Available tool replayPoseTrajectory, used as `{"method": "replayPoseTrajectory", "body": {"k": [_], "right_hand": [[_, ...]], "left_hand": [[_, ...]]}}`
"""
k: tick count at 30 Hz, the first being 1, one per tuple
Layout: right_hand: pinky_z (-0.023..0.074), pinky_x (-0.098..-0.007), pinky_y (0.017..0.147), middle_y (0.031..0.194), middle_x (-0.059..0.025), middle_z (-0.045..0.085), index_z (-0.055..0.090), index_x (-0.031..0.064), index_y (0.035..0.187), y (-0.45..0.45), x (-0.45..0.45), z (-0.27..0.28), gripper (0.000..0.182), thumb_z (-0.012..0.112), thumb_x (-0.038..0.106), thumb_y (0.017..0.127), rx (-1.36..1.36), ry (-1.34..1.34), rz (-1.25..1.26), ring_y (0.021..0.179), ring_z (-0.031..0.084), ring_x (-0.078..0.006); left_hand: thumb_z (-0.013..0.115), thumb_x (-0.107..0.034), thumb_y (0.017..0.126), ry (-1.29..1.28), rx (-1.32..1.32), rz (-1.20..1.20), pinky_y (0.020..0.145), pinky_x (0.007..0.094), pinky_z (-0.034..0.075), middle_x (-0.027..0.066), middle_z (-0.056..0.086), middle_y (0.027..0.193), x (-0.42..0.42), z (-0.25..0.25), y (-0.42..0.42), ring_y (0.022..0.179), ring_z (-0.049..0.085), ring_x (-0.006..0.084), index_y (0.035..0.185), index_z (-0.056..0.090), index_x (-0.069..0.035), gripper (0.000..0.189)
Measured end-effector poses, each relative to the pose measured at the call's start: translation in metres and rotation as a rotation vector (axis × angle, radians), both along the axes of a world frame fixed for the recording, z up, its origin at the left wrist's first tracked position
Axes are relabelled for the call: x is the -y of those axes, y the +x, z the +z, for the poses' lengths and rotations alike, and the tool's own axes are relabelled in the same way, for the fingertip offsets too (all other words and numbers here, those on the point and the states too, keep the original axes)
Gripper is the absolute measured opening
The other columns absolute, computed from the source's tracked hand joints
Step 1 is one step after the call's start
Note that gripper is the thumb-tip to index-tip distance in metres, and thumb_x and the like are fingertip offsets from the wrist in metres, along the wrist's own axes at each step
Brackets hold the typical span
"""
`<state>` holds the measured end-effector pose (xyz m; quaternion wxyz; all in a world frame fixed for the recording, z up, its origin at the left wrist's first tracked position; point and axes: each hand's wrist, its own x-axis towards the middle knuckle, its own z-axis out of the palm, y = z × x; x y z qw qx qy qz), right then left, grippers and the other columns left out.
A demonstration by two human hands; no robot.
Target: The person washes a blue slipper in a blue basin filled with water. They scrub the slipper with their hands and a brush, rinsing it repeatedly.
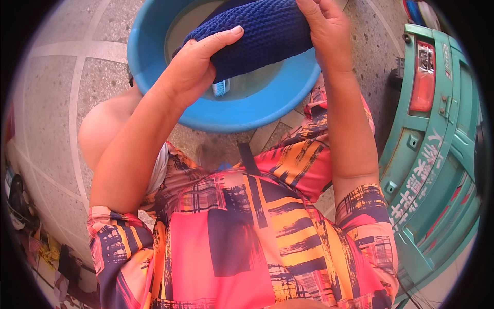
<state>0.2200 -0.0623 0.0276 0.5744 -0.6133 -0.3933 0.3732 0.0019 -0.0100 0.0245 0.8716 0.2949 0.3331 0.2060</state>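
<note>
A dark blue knitted piece (262, 38) is stretched between my two hands above a round blue plastic basin (247, 116). My left hand (197, 63) grips its left end, thumb lying on top of the knit. At the upper right, my right hand (330, 31) holds the other end, with its fingertips partly cut off by the picture's top edge. Cloudy water (254, 83) stands in the basin. Under the knit, a scrub brush (220, 88) with light blue bristles shows in part. More dark blue fabric appears behind the knit at the top.
The basin rests on a speckled stone-like floor (50, 89) with pale strips, between my knees. Close on the right stands a green metal vehicle body (424, 154) with a red tail light (422, 77). Assorted items, including a yellow cloth (49, 249), lie along the lower left.
</note>
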Motion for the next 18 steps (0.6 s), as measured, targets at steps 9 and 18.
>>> {"method": "replayPoseTrajectory", "body": {"k": [9, 18], "right_hand": [[0.0483, -0.0238, 0.075, 0.1, -0.0038, 0.062, 0.059, 0.0025, 0.112, -0.017, 0.002, 0.006, 0.026, 0.059, 0.008, 0.087, 0.249, -0.01, -0.01, 0.084, 0.058, -0.0103], [0.04, -0.0407, 0.099, 0.12, -0.0178, 0.055, 0.057, 0.0043, 0.117, -0.04, 0.0, 0.007, 0.046, 0.071, 0.019, 0.076, 0.669, 0.104, 0.014, 0.114, 0.053, -0.0308]], "left_hand": [[0.059, -0.02, 0.091, -0.29, -0.038, 0.269, 0.091, 0.0396, 0.051, 0.0167, 0.063, 0.115, -0.001, -0.015, -0.001, 0.101, 0.064, 0.0265, 0.122, 0.054, 0.002, 0.038], [0.054, -0.016, 0.094, -0.341, 0.027, 0.293, 0.09, 0.0377, 0.051, 0.0143, 0.062, 0.113, -0.001, -0.015, 0.0, 0.101, 0.063, 0.0245, 0.119, 0.054, 0.002, 0.03]]}}
